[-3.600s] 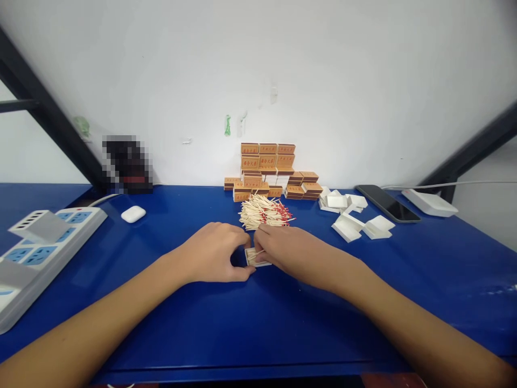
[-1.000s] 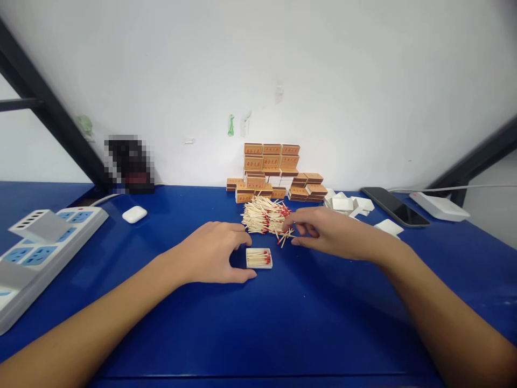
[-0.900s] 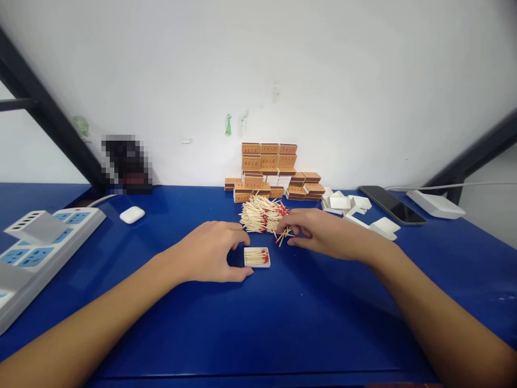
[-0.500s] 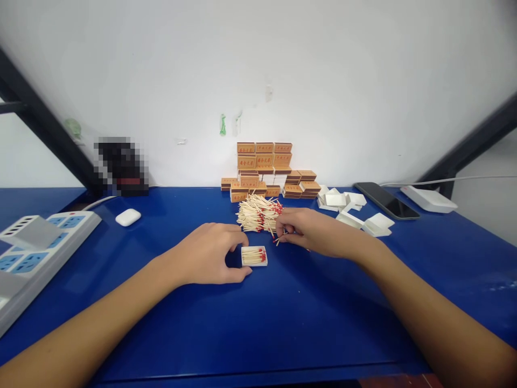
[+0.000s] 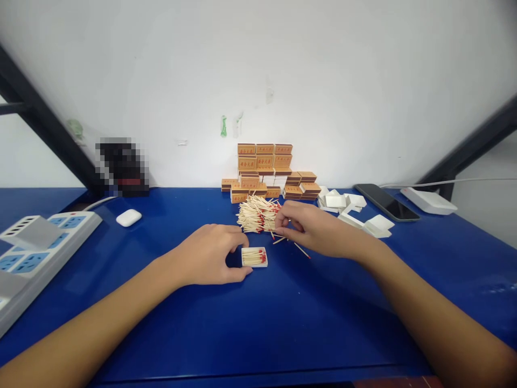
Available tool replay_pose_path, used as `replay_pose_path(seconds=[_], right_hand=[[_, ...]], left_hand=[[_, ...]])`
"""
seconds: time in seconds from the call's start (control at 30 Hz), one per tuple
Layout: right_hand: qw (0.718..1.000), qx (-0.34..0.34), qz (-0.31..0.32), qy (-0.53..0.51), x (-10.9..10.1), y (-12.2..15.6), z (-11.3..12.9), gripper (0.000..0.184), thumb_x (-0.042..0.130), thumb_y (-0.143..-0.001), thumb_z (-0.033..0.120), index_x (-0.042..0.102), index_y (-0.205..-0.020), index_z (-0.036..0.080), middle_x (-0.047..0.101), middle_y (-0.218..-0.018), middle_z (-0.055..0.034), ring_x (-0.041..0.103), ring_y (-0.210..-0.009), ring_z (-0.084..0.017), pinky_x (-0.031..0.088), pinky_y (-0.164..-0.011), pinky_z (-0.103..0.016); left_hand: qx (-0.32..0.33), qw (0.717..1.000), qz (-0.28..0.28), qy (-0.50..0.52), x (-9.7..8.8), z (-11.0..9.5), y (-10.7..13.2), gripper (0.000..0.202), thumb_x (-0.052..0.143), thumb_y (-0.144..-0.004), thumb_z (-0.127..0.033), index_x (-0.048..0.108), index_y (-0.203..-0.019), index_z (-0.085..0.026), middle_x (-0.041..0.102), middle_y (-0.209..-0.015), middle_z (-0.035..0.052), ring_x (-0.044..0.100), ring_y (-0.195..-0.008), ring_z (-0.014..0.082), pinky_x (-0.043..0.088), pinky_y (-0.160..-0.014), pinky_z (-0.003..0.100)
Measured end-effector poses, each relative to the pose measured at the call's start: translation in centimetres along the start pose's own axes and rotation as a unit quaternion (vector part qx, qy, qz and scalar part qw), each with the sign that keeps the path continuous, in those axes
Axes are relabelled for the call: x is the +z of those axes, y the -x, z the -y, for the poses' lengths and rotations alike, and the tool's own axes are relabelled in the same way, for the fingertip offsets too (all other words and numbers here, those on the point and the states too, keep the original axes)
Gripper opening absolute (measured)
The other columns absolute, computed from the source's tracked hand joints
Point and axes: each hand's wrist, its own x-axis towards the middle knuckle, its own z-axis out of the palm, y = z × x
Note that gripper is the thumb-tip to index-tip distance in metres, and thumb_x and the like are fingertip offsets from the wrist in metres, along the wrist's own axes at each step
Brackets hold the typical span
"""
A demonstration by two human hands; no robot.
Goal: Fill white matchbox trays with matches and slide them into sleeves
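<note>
My left hand (image 5: 214, 253) curves round the left end of a small white matchbox tray (image 5: 243, 263), forefinger at its far side and thumb at its near side. Red-headed matches (image 5: 254, 256) lie in the tray, heads to the right. Beyond it is a heap of loose matches (image 5: 256, 213). At the heap's right edge my right hand (image 5: 305, 226) has its fingertips pinched together; whether a match is between them is hidden. A stray match (image 5: 302, 250) lies on the blue table just below the right hand.
Stacked matchboxes (image 5: 264, 161) stand against the wall behind the heap. White empty trays (image 5: 377, 224) lie at the right, near a phone (image 5: 385, 202) and a white device (image 5: 430, 200). At the left are a white earbud case (image 5: 128, 217) and a power strip (image 5: 76, 237).
My right hand has shifted slightly up and left against the heap, uncovering the stray match below it. The left hand and tray stay in place.
</note>
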Motion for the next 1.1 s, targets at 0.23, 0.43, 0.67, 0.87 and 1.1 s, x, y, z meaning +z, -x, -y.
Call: replay_pose_path(seconds=[0.23,0.43,0.67,0.87,1.1], right_hand=[[0.994,-0.030,0.009,-0.102,1.2,0.2,2.6,0.019,0.053,-0.103,0.027,0.064,-0.118,0.022,0.068,-0.085,-0.0012,0.058,-0.071,-0.016,0.044,-0.065,-0.029],[0.997,-0.040,0.009,-0.070,2.0,0.2,2.5,0.019,0.049,-0.103,0.017,0.067,-0.107,0.021,0.073,-0.099,-0.0041,0.063,-0.085,-0.017,0.046,-0.076,-0.031],[0.994,-0.030,-0.037,-0.102,2.0,0.1,1.8,0.027,0.040,-0.109,0.025,0.055,-0.131,0.023,0.070,-0.098,-0.0039,0.063,-0.084,-0.018,0.049,-0.078,-0.032],[0.992,-0.044,-0.040,-0.113,2.2,0.0,1.7,0.025,0.038,-0.108,0.023,0.063,-0.113,0.021,0.071,-0.100,-0.0054,0.066,-0.085,-0.018,0.052,-0.079,-0.034],[0.979,-0.008,-0.063,-0.193,2.1,0.0,2.4,0.006,0.053,-0.104,0.027,0.058,-0.104,0.024,0.075,-0.102,-0.0022,0.070,-0.092,-0.017,0.053,-0.080,-0.031]], left_hand=[[-0.002,1.000,-0.014,-0.001,0.3,0.0,-0.3,0.027,0.069,-0.088,-0.044,0.073,-0.099,-0.019,0.065,-0.084,0.0001,0.058,-0.069,0.0155,0.039,-0.061,0.030],[-0.004,1.000,-0.013,-0.004,0.4,0.0,-0.1,0.026,0.070,-0.089,-0.043,0.072,-0.098,-0.019,0.065,-0.084,0.0001,0.059,-0.070,0.0159,0.039,-0.062,0.029],[-0.005,1.000,-0.012,-0.008,0.2,-0.2,-0.1,0.026,0.070,-0.089,-0.043,0.073,-0.098,-0.019,0.066,-0.084,0.0004,0.058,-0.068,0.0156,0.038,-0.061,0.029],[-0.002,1.000,-0.011,-0.012,0.2,0.0,-0.3,0.027,0.069,-0.089,-0.044,0.072,-0.097,-0.019,0.066,-0.085,0.0009,0.059,-0.070,0.0161,0.039,-0.062,0.029],[-0.006,1.000,-0.011,-0.021,0.2,-0.1,-0.2,0.027,0.069,-0.090,-0.044,0.071,-0.096,-0.018,0.065,-0.084,0.0007,0.058,-0.069,0.0157,0.039,-0.061,0.029]])
